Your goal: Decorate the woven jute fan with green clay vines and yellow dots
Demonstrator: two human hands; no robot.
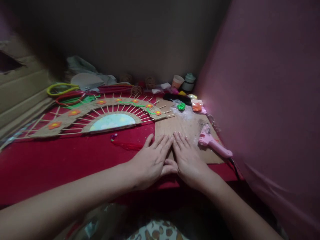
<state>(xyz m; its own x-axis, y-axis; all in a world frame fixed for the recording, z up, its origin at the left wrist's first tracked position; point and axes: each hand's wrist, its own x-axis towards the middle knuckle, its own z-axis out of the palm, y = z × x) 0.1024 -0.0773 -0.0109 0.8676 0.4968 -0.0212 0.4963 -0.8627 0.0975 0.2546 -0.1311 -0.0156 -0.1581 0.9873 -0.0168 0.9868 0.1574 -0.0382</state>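
My left hand [152, 160] and my right hand [188, 156] lie side by side, palms down with fingers stretched out, at the near edge of a tan board [165, 123]. Their index fingertips nearly meet and the thumbs touch. Anything under the palms is hidden. Left of the board rests a half-round fan [107, 103] of thin sticks woven with twine, bearing orange flowers [74, 112], a wavy green strand [131, 104] and a pale blue half-disc [113, 122]. A pink glue gun [213, 143] lies on the board, right of my right hand.
Green clay [181, 106] and orange clay [197, 106] sit at the board's far side. Behind stand a paper cup [177, 82] and a lidded jar [188, 82]. Yellow-handled scissors [61, 89] lie far left. A red tassel [127, 144] rests on the red cloth [75, 163]. Pink fabric [270, 100] hangs right.
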